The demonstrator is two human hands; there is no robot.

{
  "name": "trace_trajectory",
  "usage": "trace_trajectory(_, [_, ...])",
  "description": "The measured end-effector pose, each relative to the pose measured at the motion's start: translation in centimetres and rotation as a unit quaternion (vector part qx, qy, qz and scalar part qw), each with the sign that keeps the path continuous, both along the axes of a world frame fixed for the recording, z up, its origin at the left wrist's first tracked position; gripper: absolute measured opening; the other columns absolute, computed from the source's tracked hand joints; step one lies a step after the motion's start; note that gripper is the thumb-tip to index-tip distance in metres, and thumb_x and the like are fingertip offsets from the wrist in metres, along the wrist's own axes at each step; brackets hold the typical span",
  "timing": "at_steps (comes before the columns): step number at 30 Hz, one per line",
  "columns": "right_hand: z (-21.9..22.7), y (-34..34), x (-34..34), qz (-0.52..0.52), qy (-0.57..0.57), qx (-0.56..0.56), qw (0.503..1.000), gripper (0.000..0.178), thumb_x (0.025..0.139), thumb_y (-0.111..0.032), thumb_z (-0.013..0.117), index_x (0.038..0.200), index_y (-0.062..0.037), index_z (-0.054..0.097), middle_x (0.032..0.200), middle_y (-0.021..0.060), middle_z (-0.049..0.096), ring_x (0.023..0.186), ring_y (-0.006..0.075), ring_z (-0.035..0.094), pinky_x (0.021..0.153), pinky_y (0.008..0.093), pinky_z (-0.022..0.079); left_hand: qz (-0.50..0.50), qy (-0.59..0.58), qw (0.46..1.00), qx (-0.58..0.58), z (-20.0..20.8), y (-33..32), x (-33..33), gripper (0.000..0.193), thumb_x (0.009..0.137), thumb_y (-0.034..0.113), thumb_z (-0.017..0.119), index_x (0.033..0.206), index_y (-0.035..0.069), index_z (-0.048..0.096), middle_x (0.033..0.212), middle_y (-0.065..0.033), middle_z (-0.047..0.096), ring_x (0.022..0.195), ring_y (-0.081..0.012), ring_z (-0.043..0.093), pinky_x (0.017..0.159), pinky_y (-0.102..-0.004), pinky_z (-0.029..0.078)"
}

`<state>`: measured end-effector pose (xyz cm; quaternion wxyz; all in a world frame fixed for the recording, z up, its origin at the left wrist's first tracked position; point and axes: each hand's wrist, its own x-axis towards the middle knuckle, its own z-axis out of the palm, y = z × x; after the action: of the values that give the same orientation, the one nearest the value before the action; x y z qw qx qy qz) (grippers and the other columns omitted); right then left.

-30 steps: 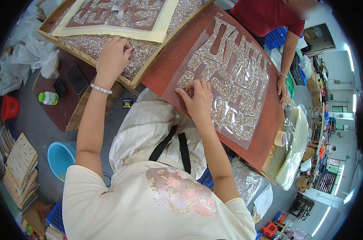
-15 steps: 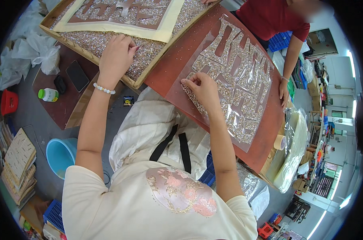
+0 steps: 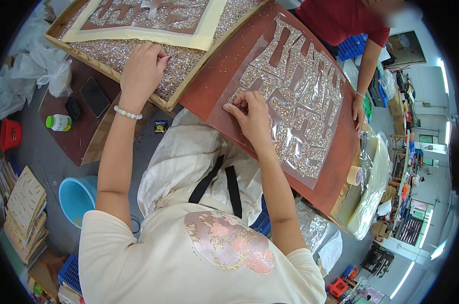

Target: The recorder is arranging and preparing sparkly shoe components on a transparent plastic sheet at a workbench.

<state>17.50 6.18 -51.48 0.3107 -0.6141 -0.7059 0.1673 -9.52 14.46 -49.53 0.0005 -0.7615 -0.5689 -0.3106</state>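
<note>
My left hand point(image 3: 144, 71) is curled over a wooden tray point(image 3: 199, 69) full of glittering small stones. Its fingertips are hidden, so I cannot tell what they hold. A beaded bracelet point(image 3: 127, 113) is on that wrist. My right hand point(image 3: 250, 117) is closed, thumb toward bent fingers, at the near left edge of a glitter-covered sheet point(image 3: 303, 109) on clear film. The sheet has long bare cut-out shapes. Whether the right fingers grip a piece of it is hidden. A similar patterned sheet with a cream border point(image 3: 138, 34) lies in the tray.
The sheet lies on a reddish-brown board point(image 3: 211, 91). A person's hand point(image 3: 358, 112) rests at its right edge. To the left are a phone point(image 3: 94, 97), a green-capped bottle point(image 3: 58, 122) and a blue bucket point(image 3: 77, 197). A tape roll point(image 3: 355, 176) sits at the right.
My right hand has shifted slightly left, its fingers more curled. The glittering strip seen beneath it before is no longer visible there. My left hand stays over the tray.
</note>
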Motion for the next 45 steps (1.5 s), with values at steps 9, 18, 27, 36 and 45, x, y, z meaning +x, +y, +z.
trace_trajectory(9, [-2.0, -0.4, -0.3, -0.067, -0.063, 0.089, 0.992, 0.027, 0.081, -0.030, 0.072, 0.083, -0.0075, 0.056, 0.082, 0.0064, 0.053, 0.083, 0.0274, 0.052, 0.074, 0.0389, 0.037, 0.008, 0.003, 1.000, -0.009, -0.1, -0.6, 0.9, 0.015, 0.087, 0.017, 0.064, 0.088, 0.002, 0.063, 0.088, -0.0107, 0.060, 0.089, -0.0293, 0.056, 0.080, -0.0395, 0.046])
trace_trajectory(18, [-1.8, -0.6, 0.5, -0.062, -0.031, 0.038, 0.997, 0.026, 0.085, -0.031, 0.068, 0.084, -0.0066, 0.057, 0.081, 0.0065, 0.053, 0.082, 0.0260, 0.053, 0.074, 0.0390, 0.038, 0.011, -0.002, 1.000, -0.005, 0.0, -0.9, 1.0, 0.013, 0.084, 0.017, 0.066, 0.084, 0.004, 0.064, 0.087, -0.0096, 0.061, 0.089, -0.0283, 0.058, 0.080, -0.0396, 0.047])
trace_trajectory(27, [0.0, -2.0, 0.0, -0.077, -0.080, 0.099, 0.989, 0.020, 0.085, -0.024, 0.067, 0.086, -0.0073, 0.055, 0.086, 0.0094, 0.053, 0.087, 0.0300, 0.052, 0.077, 0.0412, 0.038, -0.001, -0.002, 1.000, 0.000, 1.3, -1.1, 1.7, 0.011, 0.084, 0.015, 0.065, 0.084, 0.004, 0.064, 0.087, -0.0107, 0.061, 0.089, -0.0298, 0.057, 0.080, -0.0403, 0.046])
trace_trajectory(36, [5.5, -7.2, 4.1, -0.113, 0.184, 0.005, 0.976, 0.015, 0.093, -0.013, 0.058, 0.099, -0.0034, 0.066, 0.096, 0.0152, 0.065, 0.093, 0.0337, 0.060, 0.081, 0.0377, 0.047, 0.004, -0.022, 1.000, -0.006, 2.1, -1.0, 4.2, 0.013, 0.087, 0.016, 0.063, 0.084, 0.003, 0.063, 0.082, -0.0108, 0.061, 0.085, -0.0298, 0.057, 0.078, -0.0413, 0.047])
trace_trajectory(45, [4.2, -15.7, 14.7, -0.264, 0.184, 0.030, 0.946, 0.013, 0.092, -0.009, 0.059, 0.099, -0.0020, 0.067, 0.096, 0.0115, 0.066, 0.089, 0.0266, 0.061, 0.077, 0.0331, 0.047, -0.059, -0.152, 0.987, -0.001, 4.4, -4.2, 10.9, 0.001, 0.087, 0.000, 0.060, 0.088, 0.000, 0.059, 0.082, -0.0121, 0.057, 0.077, -0.0287, 0.056, 0.069, -0.0373, 0.046])
